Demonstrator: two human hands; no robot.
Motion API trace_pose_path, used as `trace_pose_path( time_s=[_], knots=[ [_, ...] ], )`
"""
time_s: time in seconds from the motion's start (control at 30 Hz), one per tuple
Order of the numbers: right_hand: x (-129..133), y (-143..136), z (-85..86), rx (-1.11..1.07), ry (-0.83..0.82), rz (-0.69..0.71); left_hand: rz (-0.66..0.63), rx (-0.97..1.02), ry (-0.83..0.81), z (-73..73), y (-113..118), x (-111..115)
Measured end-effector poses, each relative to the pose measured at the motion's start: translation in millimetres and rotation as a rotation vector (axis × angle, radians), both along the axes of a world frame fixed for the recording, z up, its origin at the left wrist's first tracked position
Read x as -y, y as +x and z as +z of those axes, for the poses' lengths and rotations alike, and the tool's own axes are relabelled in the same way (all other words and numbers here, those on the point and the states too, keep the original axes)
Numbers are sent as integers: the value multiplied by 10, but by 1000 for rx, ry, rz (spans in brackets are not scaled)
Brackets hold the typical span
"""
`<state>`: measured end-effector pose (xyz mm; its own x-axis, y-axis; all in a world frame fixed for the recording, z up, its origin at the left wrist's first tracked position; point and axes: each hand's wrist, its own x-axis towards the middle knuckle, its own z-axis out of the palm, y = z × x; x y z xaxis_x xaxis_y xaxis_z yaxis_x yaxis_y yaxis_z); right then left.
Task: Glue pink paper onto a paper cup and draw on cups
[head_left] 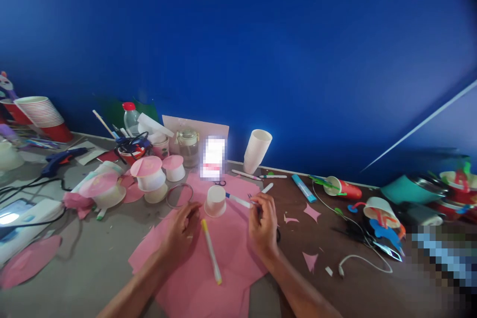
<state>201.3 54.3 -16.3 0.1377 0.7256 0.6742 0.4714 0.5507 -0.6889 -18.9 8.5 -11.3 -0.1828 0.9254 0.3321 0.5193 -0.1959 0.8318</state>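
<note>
An upside-down white paper cup (215,200) stands on pink paper (223,238) between my hands. My left hand (185,227) is just left of the cup, its fingers curled together; whether anything is between them is too small to tell. To the right of the cup, my right hand (263,218) pinches a white marker with a blue end (238,200), which points toward the cup. A yellow-capped marker (211,253) lies on the paper in front of the cup. Behind the cup stands a bright, blurred-out screen (213,158).
Cups with pink tops (149,176) stand at left, near a glue gun (65,159) and a jar (188,146). Tall stacked white cups (257,151) stand by the blue wall. At right are a glue stick (303,188), a white cable (365,258), paper scraps and a red cup (345,188).
</note>
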Motion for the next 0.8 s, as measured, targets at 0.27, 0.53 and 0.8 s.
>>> trace_pose_path(
  time_s=[0.27,0.53,0.8],
  knots=[
    [206,62,415,-465,-235,137,-352,-65,192,58,50,109],
    [336,-114,557,-718,-488,386,-493,-75,-228,60,221,223],
    [363,-249,324,-522,-808,764,-626,319,-499,237,291,200]
  ],
)
